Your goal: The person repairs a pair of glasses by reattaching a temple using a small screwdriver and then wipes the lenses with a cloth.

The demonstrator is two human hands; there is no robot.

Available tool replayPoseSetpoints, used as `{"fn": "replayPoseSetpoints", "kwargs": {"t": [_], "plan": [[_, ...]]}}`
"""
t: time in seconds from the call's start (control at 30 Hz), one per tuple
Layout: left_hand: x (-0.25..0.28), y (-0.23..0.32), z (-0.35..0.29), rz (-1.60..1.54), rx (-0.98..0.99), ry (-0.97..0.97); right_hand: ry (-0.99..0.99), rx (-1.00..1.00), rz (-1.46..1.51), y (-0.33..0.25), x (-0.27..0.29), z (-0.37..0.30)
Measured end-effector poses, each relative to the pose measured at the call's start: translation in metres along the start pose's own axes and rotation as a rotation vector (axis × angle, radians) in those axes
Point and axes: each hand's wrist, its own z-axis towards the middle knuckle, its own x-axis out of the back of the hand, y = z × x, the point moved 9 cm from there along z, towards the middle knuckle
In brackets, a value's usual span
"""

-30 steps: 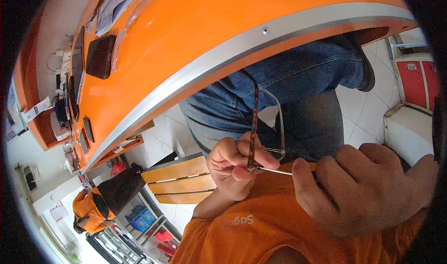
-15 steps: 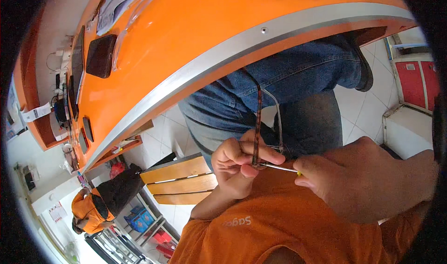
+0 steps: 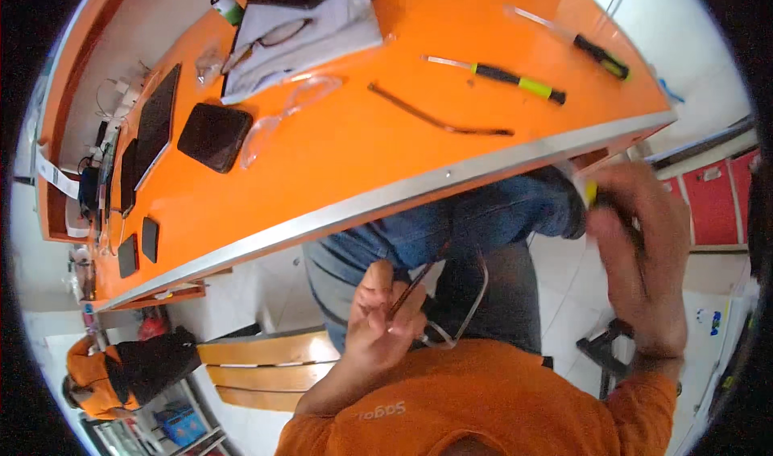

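My left hand (image 3: pixel 380 309) is closed on an eyeglass frame above my lap. Its brown temple arm (image 3: pixel 420 277) slants up from my fingers, and its pale rim (image 3: pixel 477 299) hangs to their right. My right hand (image 3: pixel 644 251), smeared by motion, is away to the right, below the table's right end. It is closed round a screwdriver whose yellow part (image 3: pixel 592 193) shows by the fingers; the rest is mostly hidden. A loose brown temple arm (image 3: pixel 439 121) lies on the orange table (image 3: pixel 322 162), near its metal edge.
One screwdriver (image 3: pixel 515 80) and another screwdriver (image 3: pixel 602 55) lie at the table's right. Glasses (image 3: pixel 282 33) rest on papers (image 3: pixel 322 53), beside a dark flat case (image 3: pixel 213 137) and a small bottle (image 3: pixel 222 3). A wooden bench (image 3: pixel 274 375) and another person (image 3: pixel 101 375) are at left.
My right hand has moved up and right, taking the screwdriver away from the eyeglass frame. My left hand keeps the frame, now tilted differently. The view has shifted, showing more of the table.
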Motion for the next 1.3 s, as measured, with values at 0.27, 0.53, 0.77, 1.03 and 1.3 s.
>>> {"fn": "replayPoseSetpoints", "kwargs": {"t": [0.27,0.53,0.77,1.03,1.3], "plan": [[-0.06,0.024,0.034,-0.17,0.058,-0.106,0.338,0.151,-0.404,0.041,0.007,0.065],[-0.084,0.033,0.049,-0.508,0.106,-0.145,0.478,0.29,-0.396,0.037,0.024,0.058],[-0.088,0.039,0.059,-0.638,0.09,-0.113,0.072,0.496,-0.096,-0.053,-0.007,-0.02],[-0.095,0.027,0.043,-0.134,-0.035,-0.128,0.165,0.198,0.242,-0.029,-0.002,-0.068],[-0.126,0.047,0.017,1.274,-0.447,-0.201,0.24,0.151,0.026,-0.058,0.021,-0.085]]}}
